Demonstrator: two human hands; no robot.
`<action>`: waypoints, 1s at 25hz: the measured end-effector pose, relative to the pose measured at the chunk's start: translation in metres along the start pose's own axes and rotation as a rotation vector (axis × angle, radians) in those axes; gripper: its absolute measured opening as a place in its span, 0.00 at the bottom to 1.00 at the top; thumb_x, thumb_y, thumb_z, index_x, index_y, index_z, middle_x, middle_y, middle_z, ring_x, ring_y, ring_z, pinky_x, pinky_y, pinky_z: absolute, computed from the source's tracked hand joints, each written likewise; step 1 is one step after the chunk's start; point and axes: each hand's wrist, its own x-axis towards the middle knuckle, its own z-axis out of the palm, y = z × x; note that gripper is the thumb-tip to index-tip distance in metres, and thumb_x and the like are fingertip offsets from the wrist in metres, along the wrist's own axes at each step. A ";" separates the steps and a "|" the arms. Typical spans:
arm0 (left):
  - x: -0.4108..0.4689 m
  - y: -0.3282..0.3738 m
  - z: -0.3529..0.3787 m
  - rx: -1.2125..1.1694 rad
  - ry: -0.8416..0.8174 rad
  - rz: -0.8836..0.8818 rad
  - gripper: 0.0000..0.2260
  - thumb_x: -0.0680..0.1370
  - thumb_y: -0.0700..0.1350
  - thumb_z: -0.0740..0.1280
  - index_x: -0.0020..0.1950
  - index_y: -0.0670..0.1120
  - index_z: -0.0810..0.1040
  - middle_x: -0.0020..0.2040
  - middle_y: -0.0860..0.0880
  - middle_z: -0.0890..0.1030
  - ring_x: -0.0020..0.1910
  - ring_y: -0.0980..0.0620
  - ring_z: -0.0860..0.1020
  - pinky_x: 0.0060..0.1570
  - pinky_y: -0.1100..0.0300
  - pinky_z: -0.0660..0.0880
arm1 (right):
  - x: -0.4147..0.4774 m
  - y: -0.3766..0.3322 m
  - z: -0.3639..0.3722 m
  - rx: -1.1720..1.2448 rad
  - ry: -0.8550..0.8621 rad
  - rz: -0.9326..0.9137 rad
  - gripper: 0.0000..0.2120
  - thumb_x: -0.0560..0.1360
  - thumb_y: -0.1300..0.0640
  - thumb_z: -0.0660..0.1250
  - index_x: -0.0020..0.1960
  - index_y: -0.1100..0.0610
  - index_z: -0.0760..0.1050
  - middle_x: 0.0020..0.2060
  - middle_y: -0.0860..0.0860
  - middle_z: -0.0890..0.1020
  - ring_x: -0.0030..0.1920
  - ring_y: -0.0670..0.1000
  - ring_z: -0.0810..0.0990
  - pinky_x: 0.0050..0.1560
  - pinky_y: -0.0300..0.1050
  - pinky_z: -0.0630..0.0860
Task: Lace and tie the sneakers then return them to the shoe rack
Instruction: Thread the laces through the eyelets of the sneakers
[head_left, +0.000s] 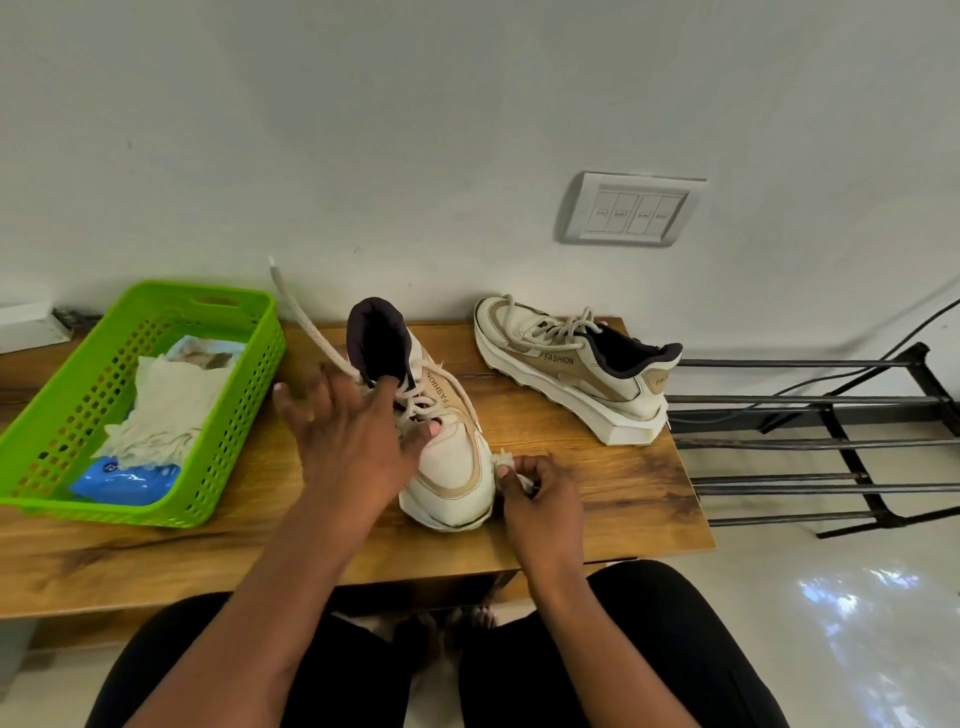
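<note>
Head view, looking down at a person seated at a low wooden surface (597, 493). The left hand (353, 431) lies over the lacing of the near sneaker (452, 467), fingers spread wide and thumb pressing on the upper. A long lace end (306, 322) rises from between its fingers, up and to the left; whether the fingers clamp it cannot be told. The right hand (540, 499) is curled, pinching a short lace end (506, 461) just beside the sneaker's toe.

The near sneaker is cream and tan with a dark lining, toe toward the person, and reads "FASHION" along its side. A second sneaker (571, 374), already laced, lies tilted further back on the right, with the same word.

At the left stands a green basket (130, 512) holding a pale cloth (171, 410) and a blue packet (124, 480). A black metal shoe rack (854, 460) stands right of the surface, on a pale glossy floor (831, 597). A white switch plate (628, 210) is on the white wall (363, 130).
</note>
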 end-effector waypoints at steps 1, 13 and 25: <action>0.004 -0.010 -0.003 -0.035 -0.032 0.040 0.31 0.72 0.72 0.60 0.69 0.57 0.68 0.73 0.39 0.63 0.74 0.37 0.53 0.72 0.36 0.49 | -0.004 0.002 -0.001 0.007 -0.011 0.000 0.03 0.80 0.59 0.68 0.50 0.56 0.81 0.39 0.39 0.80 0.44 0.28 0.78 0.38 0.21 0.69; 0.008 -0.001 0.004 -0.088 0.120 -0.005 0.24 0.66 0.70 0.69 0.48 0.52 0.81 0.60 0.46 0.69 0.58 0.42 0.67 0.52 0.46 0.70 | -0.017 0.012 0.000 -0.078 -0.005 -0.042 0.05 0.77 0.59 0.70 0.50 0.50 0.79 0.43 0.44 0.83 0.44 0.39 0.80 0.39 0.29 0.73; 0.007 0.003 -0.003 -0.319 -0.277 0.227 0.20 0.67 0.65 0.73 0.42 0.54 0.71 0.41 0.54 0.79 0.39 0.53 0.75 0.34 0.58 0.67 | 0.027 0.018 -0.008 -0.044 0.275 -0.182 0.05 0.79 0.58 0.69 0.52 0.55 0.82 0.42 0.41 0.83 0.45 0.37 0.80 0.41 0.24 0.72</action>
